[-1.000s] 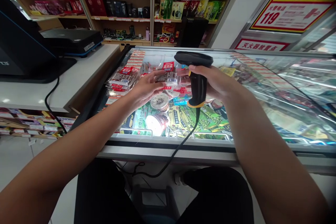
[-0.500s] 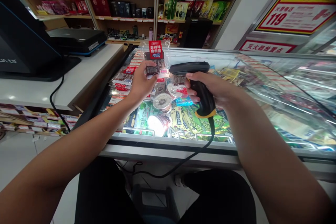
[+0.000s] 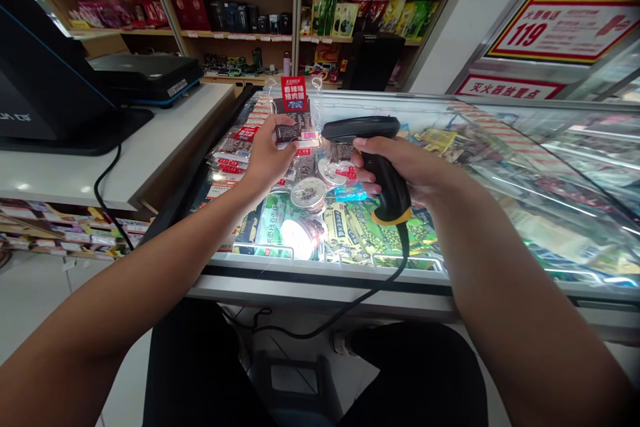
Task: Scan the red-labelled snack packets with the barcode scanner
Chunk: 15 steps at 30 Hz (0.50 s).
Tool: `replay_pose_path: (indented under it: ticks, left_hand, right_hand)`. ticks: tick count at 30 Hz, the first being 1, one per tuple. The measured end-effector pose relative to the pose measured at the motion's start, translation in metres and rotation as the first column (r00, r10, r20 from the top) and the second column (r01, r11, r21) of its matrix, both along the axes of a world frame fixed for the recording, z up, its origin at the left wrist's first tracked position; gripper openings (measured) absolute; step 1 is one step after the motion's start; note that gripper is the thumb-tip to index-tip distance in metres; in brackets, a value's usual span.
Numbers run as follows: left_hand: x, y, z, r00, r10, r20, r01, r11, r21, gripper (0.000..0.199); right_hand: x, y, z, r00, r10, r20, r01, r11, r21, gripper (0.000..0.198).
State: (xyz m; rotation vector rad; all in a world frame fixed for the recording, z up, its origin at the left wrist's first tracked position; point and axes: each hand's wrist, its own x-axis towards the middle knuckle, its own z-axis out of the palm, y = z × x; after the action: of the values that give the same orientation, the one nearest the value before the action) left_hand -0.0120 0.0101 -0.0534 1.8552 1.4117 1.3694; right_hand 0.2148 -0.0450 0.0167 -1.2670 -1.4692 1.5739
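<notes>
My left hand [image 3: 273, 155] pinches a clear snack packet [image 3: 295, 95] with a red label and a dark brown filling, its barcode facing me. In my right hand [image 3: 395, 163] is a black and yellow barcode scanner [image 3: 361, 127], my fingers wrapped round its grip. The scanner's head points left and sits just right of the packet's barcode, apart from it. Similar red-labelled packets [image 3: 245, 137] lie in a pile to the left of my left hand. Below both hands are round-lidded tubs [image 3: 309, 192] and green bags [image 3: 400, 230] under the freezer's glass top.
A glass-topped chest freezer [image 3: 350, 280] spans the front. The scanner's cable [image 3: 340, 313] hangs over its edge near my knees. To the left, a white counter [image 3: 175, 140] bears a scale [image 3: 150, 73] and a dark monitor [image 3: 45, 73]. Stocked shelves [image 3: 230, 33] stand behind.
The packet and my left hand have shifted very slightly left. My right hand and the scanner have hardly moved.
</notes>
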Motion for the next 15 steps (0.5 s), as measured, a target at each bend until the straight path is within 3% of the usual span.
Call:
replay_pose_path:
  ticks: [9,12,15]
  left_hand:
    - [-0.002,0.001,-0.001,0.998,0.020,-0.059,-0.017,0.999,0.042,0.039]
    - [-0.006,0.000,0.006,0.995,0.041,-0.086,-0.041,0.999,0.006,0.035]
    - [-0.014,0.000,0.017,0.973,0.037,-0.226,-0.054,0.996,-0.068,0.021]
  right_hand:
    - [0.000,-0.001,-0.002,1.000,-0.003,0.017,0.003,0.999,0.035,0.030]
    - [0.003,0.004,-0.001,0.994,-0.108,0.030,0.104,0.987,0.119,0.027]
    - [0.013,0.017,-0.006,0.957,-0.287,0.037,0.269,0.929,0.252,0.022]
